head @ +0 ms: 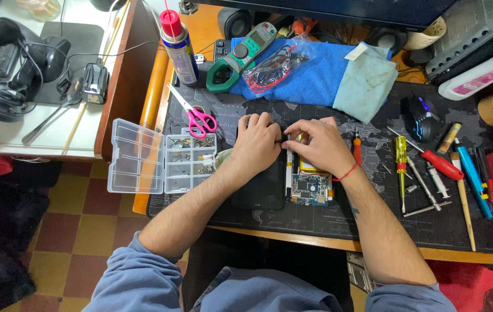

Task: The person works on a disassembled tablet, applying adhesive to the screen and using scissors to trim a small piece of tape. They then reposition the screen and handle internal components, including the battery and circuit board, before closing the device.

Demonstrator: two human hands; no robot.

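Blue sleeves nearest | left hand, right hand pinching opened tablet top edge, fingers narrow | judging: prying evenly, sparing circuit board

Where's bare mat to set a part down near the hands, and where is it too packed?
Free: the mat strip between the opened tablet and the desk's front edge; also the patch between the right hand and the blue cloth. Crowded: right side with the screwdrivers; left of the left hand, the parts organizer and scissors.

Opened tablet, circuit board exposed (black back), flat
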